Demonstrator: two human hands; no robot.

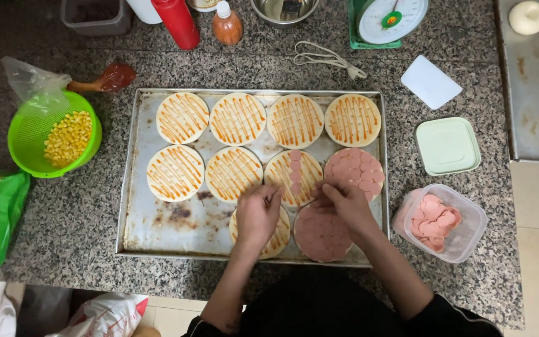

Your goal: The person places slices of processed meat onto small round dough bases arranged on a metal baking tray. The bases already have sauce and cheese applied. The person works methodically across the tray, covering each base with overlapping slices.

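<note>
Left hand (pixel 258 212) and right hand (pixel 343 203) hover over the tray (pixel 157 231), fingers pinched. Right hand grips a sausage slice (pixel 317 187); left-hand contents cannot be determined

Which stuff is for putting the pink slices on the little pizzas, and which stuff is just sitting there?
In use: left hand, right hand, tray, half-topped base, sausage tub.

Lying about: corn strainer, red bottle, orange bottle, scale, green lid, white scraper, spoon.

Both forearms are bare from wrist to elbow, the right arm (pixel 400 274) ending in a pushed-up black sleeve (pixel 453 315) with thin pale piping near the edge.
</note>
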